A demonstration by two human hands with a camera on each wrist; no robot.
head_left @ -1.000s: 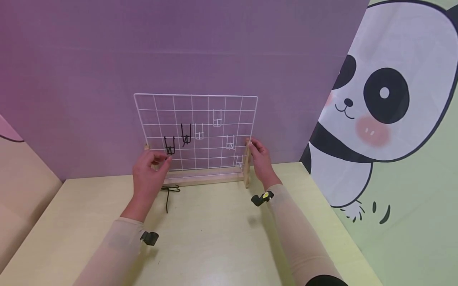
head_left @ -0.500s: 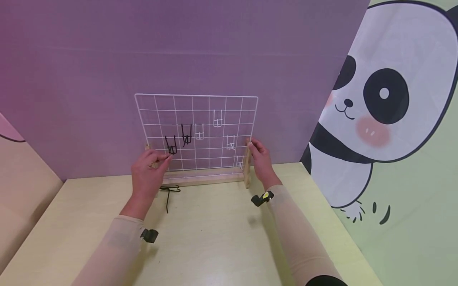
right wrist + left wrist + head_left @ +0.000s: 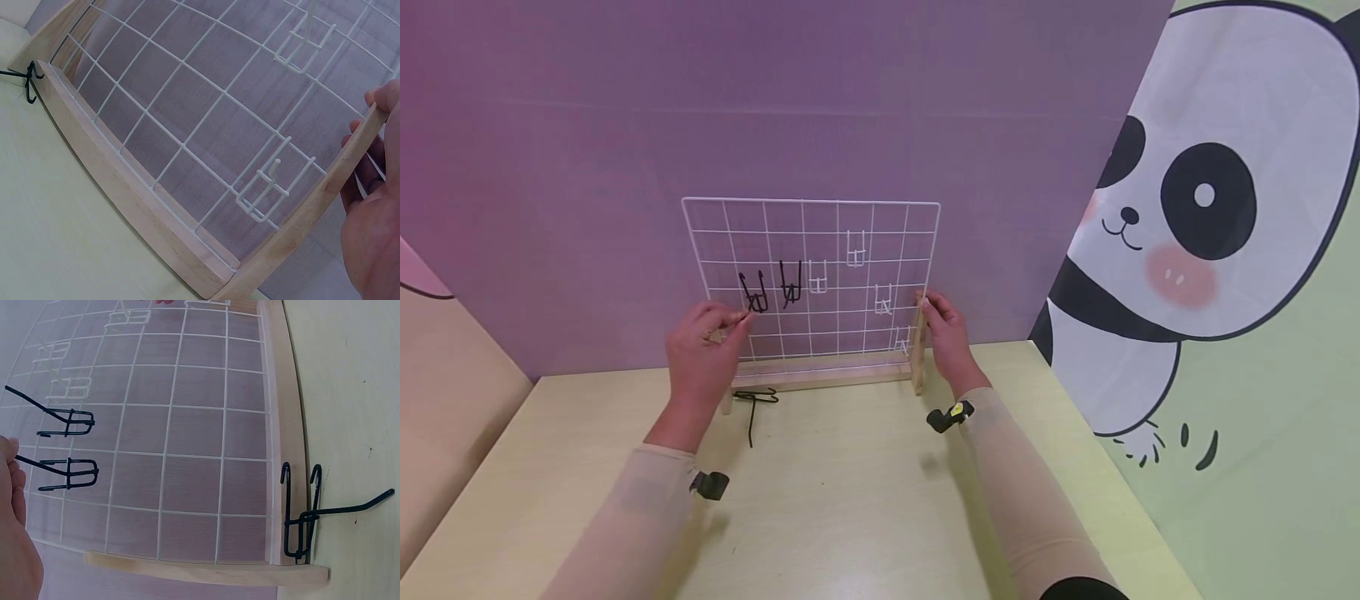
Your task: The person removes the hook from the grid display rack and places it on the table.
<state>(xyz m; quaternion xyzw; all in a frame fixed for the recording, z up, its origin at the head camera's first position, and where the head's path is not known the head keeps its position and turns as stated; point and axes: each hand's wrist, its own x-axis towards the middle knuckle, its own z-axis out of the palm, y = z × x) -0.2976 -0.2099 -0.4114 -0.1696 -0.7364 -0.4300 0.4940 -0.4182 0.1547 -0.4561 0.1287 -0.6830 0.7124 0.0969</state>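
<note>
A white wire grid panel (image 3: pixel 812 200) stands upright in a wooden stand (image 3: pixel 827 381). My left hand (image 3: pixel 703 346) pinches the prong of a black wire hook (image 3: pixel 757 302) at the left part of the grid. In the left wrist view the fingertips of the left hand (image 3: pixel 15 494) are at the end of that hook's prong (image 3: pixel 42 465). A second black hook (image 3: pixel 791 292) hangs on the grid just to its right. My right hand (image 3: pixel 951 342) grips the right post (image 3: pixel 918 337) of the stand, with its thumb on the near side.
Several white hooks (image 3: pixel 817 285) hang on the grid's right half. A third black hook (image 3: pixel 760 397) lies on the light wooden table (image 3: pixel 850 500) against the stand's base. A purple panel (image 3: pixel 880 83) rises close behind the grid.
My left hand has moved up and slightly left, and the black hook it pinches has risen and tilted with it. The right hand stays on the post.
</note>
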